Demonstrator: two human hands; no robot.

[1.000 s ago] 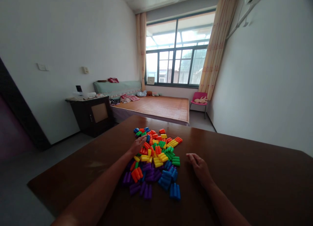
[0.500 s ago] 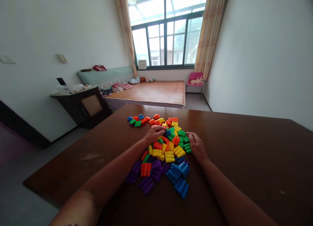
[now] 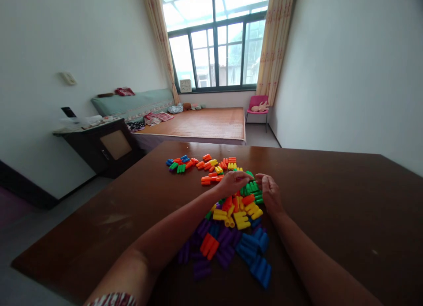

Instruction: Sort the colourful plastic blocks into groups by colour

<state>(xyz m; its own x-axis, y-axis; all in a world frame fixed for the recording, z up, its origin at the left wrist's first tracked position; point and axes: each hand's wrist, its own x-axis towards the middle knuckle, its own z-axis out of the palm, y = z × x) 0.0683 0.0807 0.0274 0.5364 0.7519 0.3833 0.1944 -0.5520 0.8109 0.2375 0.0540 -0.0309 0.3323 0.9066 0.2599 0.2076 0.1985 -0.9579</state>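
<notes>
A heap of colourful plastic tube-shaped building blocks lies on the brown table. Over the heap's far part is my left hand (image 3: 235,182), its fingers pressed together and pointing right. Whatever may be between its fingertips is hidden. My right hand (image 3: 271,195) rests at the heap's right edge, fingers loosely bent and apart, holding nothing I can see. Green blocks (image 3: 250,189) lie between and just below both hands. Nearer to me are yellow blocks (image 3: 242,220), blue blocks (image 3: 253,248), purple blocks (image 3: 226,255) and an orange block (image 3: 209,246).
Beyond the left hand are orange blocks (image 3: 211,179), with a small mixed group of blocks (image 3: 180,163) further left. The brown table (image 3: 330,200) extends to both sides. Behind it stand a bed (image 3: 211,123), a dark cabinet (image 3: 114,149) and a pink chair (image 3: 257,104).
My left hand has moved right, from the heap's left side to the green blocks near my right hand. The right hand's fingers are more bent. The view has shifted slightly.
</notes>
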